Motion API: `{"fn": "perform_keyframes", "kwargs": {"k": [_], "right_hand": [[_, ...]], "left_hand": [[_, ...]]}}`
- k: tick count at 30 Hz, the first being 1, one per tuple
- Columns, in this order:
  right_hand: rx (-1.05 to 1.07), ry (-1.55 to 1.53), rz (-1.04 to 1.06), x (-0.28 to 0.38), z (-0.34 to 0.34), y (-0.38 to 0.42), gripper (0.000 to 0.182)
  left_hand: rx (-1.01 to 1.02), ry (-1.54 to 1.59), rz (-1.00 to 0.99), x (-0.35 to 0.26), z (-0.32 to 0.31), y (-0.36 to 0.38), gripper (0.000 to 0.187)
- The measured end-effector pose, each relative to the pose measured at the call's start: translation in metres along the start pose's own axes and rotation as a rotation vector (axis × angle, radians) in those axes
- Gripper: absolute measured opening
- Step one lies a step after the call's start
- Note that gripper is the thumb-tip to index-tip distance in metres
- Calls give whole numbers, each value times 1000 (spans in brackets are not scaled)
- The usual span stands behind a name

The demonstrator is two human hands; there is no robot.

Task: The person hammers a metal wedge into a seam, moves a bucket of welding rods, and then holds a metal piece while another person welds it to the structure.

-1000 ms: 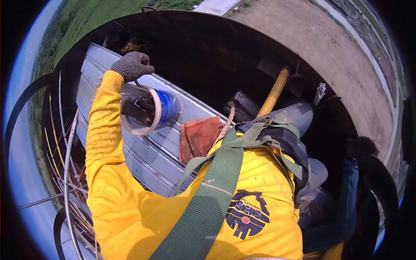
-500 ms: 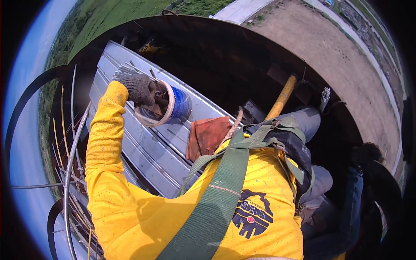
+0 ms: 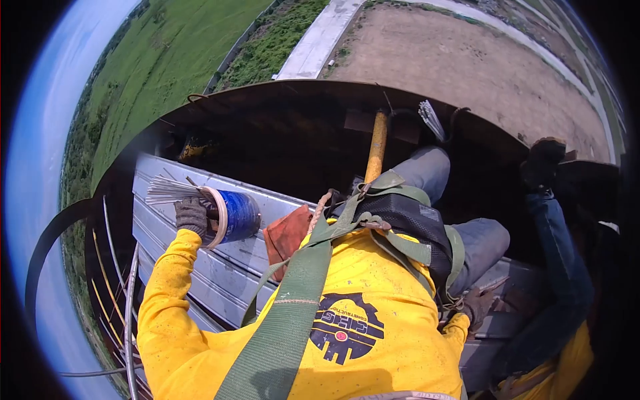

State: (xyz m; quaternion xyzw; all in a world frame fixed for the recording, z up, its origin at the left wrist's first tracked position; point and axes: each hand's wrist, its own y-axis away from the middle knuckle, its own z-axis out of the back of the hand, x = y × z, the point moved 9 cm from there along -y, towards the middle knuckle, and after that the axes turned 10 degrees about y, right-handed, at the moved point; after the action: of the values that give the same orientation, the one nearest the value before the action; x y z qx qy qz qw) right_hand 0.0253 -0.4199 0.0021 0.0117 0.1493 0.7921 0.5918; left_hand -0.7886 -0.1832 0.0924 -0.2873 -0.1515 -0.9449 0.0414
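My left hand (image 3: pixel 191 216), in a grey knit glove, is at the mouth of a blue bucket (image 3: pixel 241 217) with a pale rim, its fingers curled. What they hold is hidden at the mouth. A bundle of thin grey rods (image 3: pixel 167 191), like welding electrodes, sticks out of the bucket. The bucket rests tipped on ribbed metal decking (image 3: pixel 227 287). Low at my right side, my gloved right hand (image 3: pixel 477 305) has its fingers closed at a thin, pale reddish stick (image 3: pixel 492 285). A worn red-orange pouch (image 3: pixel 285 235) lies between the bucket and my harness (image 3: pixel 293 300).
A dark curved steel wall (image 3: pixel 280 100) rings the spot, with ground far below. A yellow pipe (image 3: pixel 377 147) stands beside my knee, and more rods (image 3: pixel 431 120) poke up at the rim. At right is another person's denim-covered limb (image 3: pixel 557 253). Bent bars (image 3: pixel 130 313) rise at left.
My view has tilted and shifted, so more field and ground shows. My left hand has drawn back from over the bucket to its rim side. My right hand has come into view.
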Motion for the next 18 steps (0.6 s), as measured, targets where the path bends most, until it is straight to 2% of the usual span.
{"fn": "perform_keyframes", "kwargs": {"k": [1,2,4,6,7,8,9,10,11,13,14,16,17,18], "right_hand": [[-7,-26,-2,2,-4,-2,49],[-12,-46,6,2,-6,-3,50],[14,-43,-20,-3,-8,-6,50],[48,-35,8,3,-10,-3,50],[34,-31,-9,3,-2,1,50],[19,-32,-25,6,2,5,50],[23,-35,-2,6,-3,1,51],[25,-31,13,7,-7,-1,51],[29,-31,20,8,-3,1,50],[51,-33,11,13,10,9,49],[49,-33,10,11,6,7,49],[-23,-73,-2,6,0,3,45],[-30,-79,-26,0,-1,3,45],[15,-99,-14,0,-2,2,46]], "left_hand": [[-6,-45,-54,-6,13,7,44],[190,13,4,-17,44,12,41],[137,18,-15,-16,43,8,40],[278,140,-20,-11,34,3,40],[433,135,22,-26,76,12,47],[448,136,48,-29,116,19,47],[489,44,-8,-35,149,25,49],[528,-46,-75,-35,171,22,53],[616,-164,-21,-16,179,12,54],[436,-161,-36,-2,255,12,47],[436,-160,-38,7,274,19,47],[-65,37,-166,7,350,17,41],[-161,267,-303,13,367,16,34],[-276,248,-370,-1,392,12,33]]}}
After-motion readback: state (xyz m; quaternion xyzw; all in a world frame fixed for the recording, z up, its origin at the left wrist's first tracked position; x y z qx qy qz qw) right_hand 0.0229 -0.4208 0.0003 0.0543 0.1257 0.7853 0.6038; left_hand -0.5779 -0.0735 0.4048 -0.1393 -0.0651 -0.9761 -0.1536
